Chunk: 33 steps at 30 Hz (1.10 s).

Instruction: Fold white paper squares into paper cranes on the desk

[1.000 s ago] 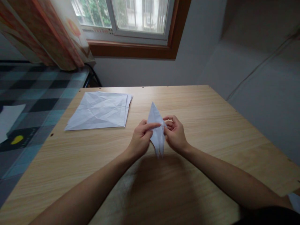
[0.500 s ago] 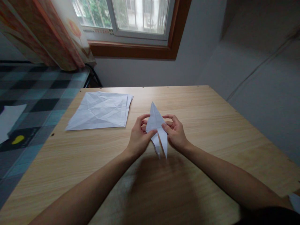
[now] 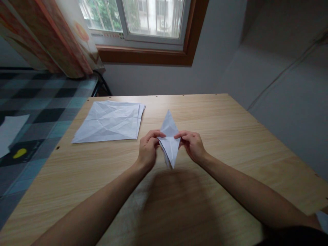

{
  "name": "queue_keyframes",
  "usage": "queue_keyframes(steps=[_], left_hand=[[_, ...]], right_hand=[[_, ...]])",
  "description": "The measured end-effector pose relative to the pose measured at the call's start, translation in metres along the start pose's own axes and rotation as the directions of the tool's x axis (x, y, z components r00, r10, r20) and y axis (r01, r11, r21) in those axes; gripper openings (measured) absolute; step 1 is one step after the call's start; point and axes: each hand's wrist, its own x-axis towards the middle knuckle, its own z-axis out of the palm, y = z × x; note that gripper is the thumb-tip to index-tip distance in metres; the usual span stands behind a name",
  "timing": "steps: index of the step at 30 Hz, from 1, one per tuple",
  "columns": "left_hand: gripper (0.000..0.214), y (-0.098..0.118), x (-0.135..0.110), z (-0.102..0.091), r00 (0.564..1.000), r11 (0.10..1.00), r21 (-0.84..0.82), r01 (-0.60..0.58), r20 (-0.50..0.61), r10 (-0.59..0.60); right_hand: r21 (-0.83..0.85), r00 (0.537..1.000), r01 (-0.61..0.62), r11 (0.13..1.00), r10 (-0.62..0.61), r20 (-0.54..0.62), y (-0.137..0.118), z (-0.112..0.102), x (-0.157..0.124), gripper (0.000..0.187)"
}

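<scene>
A piece of folded white paper (image 3: 169,141), diamond-shaped with pointed upper and lower ends, is held up over the wooden table (image 3: 107,191). My left hand (image 3: 149,147) pinches its left corner, the fingers partly behind the layers. On the opposite corner my right hand (image 3: 192,143) grips with thumb and forefinger; its other fingers are curled. Below my left thumb, the layers part slightly along the lower left edge. The back of the paper is hidden.
Creased white paper sheets (image 3: 110,119) lie stacked at the table's far left. Left of the table is a checked cloth (image 3: 51,99) with a white sheet (image 3: 12,130) on it. A window (image 3: 151,20) and curtain (image 3: 58,37) are behind.
The lower part showed two separate points with a slit between them; now a single broad point faces me. Both hands have shifted their grip to the side corners.
</scene>
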Motion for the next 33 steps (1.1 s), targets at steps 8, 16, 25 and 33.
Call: queue_keyframes(steps=[8, 16, 25, 33], left_hand=[[0.054, 0.013, -0.004, 0.006, 0.993, 0.986, -0.146, 0.085, 0.098, -0.071], [0.013, 0.016, -0.007, 0.002, 0.993, 0.932, 0.348, -0.098, 0.094, 0.069], [0.03, 0.014, -0.001, 0.003, 0.997, 0.991, -0.116, 0.074, 0.041, -0.069], [0.044, 0.014, 0.002, -0.002, 0.994, 0.986, -0.144, 0.088, -0.058, -0.097]], right_hand=[[-0.004, 0.996, 0.086, 0.996, -0.086, 0.018, -0.003, 0.004, -0.005, 0.037], [-0.083, 0.989, 0.133, 0.988, -0.138, -0.06, -0.007, 0.004, -0.006, 0.036], [-0.182, 0.974, 0.22, 0.958, -0.207, 0.086, -0.002, -0.001, -0.005, 0.06], [-0.248, 0.985, 0.093, 0.964, -0.052, 0.164, -0.009, 0.003, -0.008, 0.027]])
